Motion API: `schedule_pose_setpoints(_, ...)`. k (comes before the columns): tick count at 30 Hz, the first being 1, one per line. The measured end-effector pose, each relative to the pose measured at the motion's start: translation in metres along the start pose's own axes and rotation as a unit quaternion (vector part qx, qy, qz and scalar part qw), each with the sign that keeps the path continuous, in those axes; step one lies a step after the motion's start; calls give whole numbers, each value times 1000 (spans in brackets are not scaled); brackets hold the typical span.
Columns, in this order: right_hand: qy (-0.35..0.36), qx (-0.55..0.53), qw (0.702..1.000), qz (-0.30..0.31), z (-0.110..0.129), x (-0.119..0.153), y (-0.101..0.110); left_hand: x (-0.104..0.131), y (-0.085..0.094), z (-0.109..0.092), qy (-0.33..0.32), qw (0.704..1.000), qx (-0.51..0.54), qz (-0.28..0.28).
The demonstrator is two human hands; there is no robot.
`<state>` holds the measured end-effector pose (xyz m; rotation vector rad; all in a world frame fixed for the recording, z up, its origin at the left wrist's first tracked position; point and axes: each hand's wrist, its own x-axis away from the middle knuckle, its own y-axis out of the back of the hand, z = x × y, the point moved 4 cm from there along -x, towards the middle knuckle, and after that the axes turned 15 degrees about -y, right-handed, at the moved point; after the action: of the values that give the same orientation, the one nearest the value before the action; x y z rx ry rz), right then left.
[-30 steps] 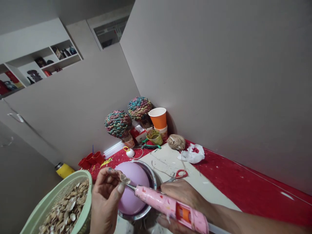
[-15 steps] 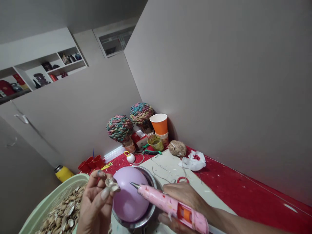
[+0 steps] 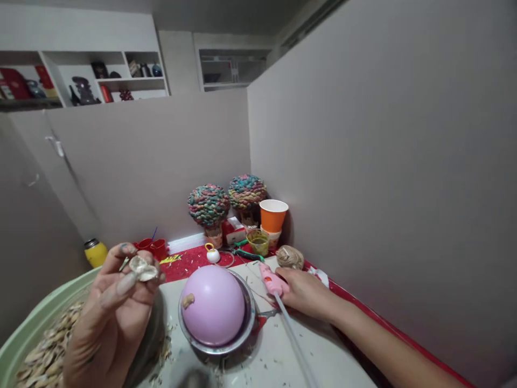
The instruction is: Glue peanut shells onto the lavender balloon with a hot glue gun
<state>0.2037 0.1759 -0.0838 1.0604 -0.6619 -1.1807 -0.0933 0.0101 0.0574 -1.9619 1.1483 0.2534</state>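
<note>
My left hand (image 3: 117,307) pinches a peanut shell (image 3: 141,268), its pale hollow side facing up, above the left of the board. My right hand (image 3: 305,291) is closed on a pink hot glue gun (image 3: 271,280), low over the far right part of the board; a long translucent glue stick (image 3: 294,337) sticks out of its back end. Between the hands, a lilac balloon (image 3: 216,312) rests in a round metal bowl (image 3: 218,350). One tan piece of shell (image 3: 188,300) sits on the balloon's left side.
At left stands a green basket (image 3: 44,302) of shells. Behind are two colourful shell-covered ball trees (image 3: 208,206), orange paper cups (image 3: 274,216), green-handled pliers (image 3: 248,254), a twine ball (image 3: 290,257) and red cups (image 3: 158,249). Grey partitions (image 3: 363,161) enclose the red-covered table.
The glue gun has moved away from the balloon, to the right and farther back. My left hand has drawn left with its shell, uncovering the balloon's left side. The view has levelled.
</note>
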Motion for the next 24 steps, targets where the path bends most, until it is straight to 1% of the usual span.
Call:
schedule_pose_setpoints(3, -10, 41, 998, 42, -7, -3, -11, 3, -9, -13, -52, 997, 33, 50)
schedule_pose_setpoints(5, -4, 65, 995, 70, -9, -2, -13, 9, -15, -19, -47, 997, 42, 44)
schedule_pose_setpoints(7, 9, 83, 992, 99, -9, 1, -8, 13, -22, -23, -43, 995, 69, 53)
schedule_pose_setpoints(9, 14, 102, 988, 114, -4, 6, 3, 13, -25, -25, -47, 992, 97, 70)
schedule_pose_setpoints(10, 16, 109, 988, 113, 1, 9, 10, 12, -25, -26, -51, 990, 106, 76)
schedule_pose_setpoints(12, 32, 105, 990, 90, 17, 17, 26, 10, -23, -25, -57, 989, 108, 83)
schedule_pose_setpoints(14, 101, 41, 993, 47, 43, 27, 41, 9, -22, -24, -60, 989, 101, 86)
schedule_pose_setpoints(17, 220, -52, 974, 8, 89, 42, 50, 8, -23, -21, -59, 988, 104, 93)
schedule_pose_setpoints(18, 252, -66, 966, 6, 103, 44, 49, 8, -23, -21, -57, 988, 107, 95)
schedule_pose_setpoints(19, 269, -70, 960, 20, 115, 45, 45, 8, -24, -20, -53, 988, 106, 98)
schedule_pose_setpoints(21, 278, -64, 957, 55, 133, 40, 34, 7, -23, -17, -41, 990, 92, 101)
schedule_pose_setpoints(24, 270, -29, 955, 117, 144, 27, 15, 7, -22, -11, -13, 992, 59, 113)
